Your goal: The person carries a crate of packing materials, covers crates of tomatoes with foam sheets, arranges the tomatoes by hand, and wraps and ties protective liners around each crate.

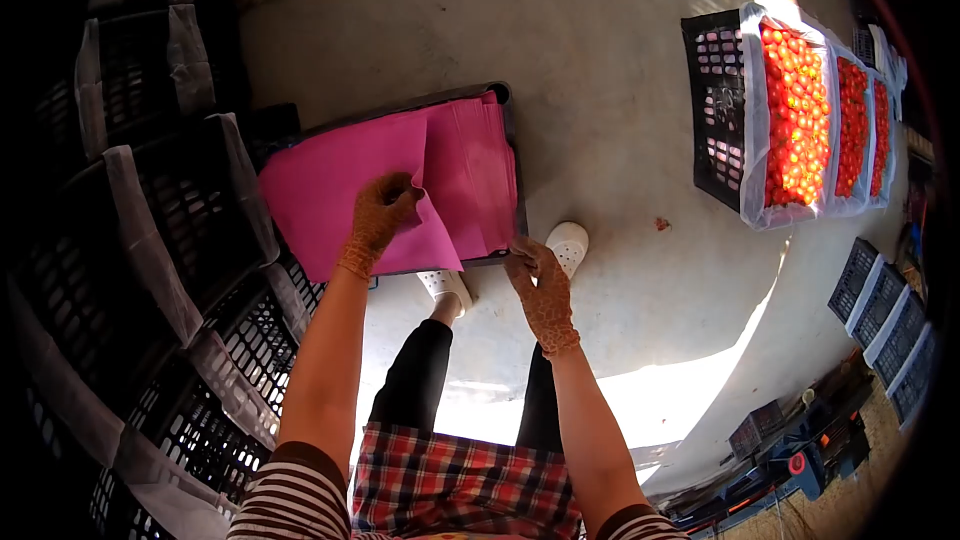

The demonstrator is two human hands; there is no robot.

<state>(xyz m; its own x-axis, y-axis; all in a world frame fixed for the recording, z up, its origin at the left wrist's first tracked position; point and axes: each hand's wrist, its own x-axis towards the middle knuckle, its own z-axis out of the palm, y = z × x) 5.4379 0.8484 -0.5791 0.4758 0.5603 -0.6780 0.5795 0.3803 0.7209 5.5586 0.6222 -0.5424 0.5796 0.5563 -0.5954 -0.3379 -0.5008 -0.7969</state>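
A stack of pink sheets point(484, 175) lies on a dark crate point(505, 92) low in front of me, its kind of material unclear. The top pink sheet point(335, 175) is shifted left over the stack, and its right edge curls up. My left hand point(385, 212), in a brown patterned glove, is closed on that raised edge. In a matching glove, my right hand point(538, 285) is at the near right corner of the stack and crate. Its fingers are bent together there; whether they pinch a sheet or the crate's rim is hidden.
Black crates with white liners point(150, 240) are stacked along the left. At right stand lined crates full of small red tomatoes point(797, 115). More dark crates point(885, 315) sit farther right, near blue equipment point(805, 465). My feet in white clogs point(568, 245) are by the crate on the concrete floor point(610, 140).
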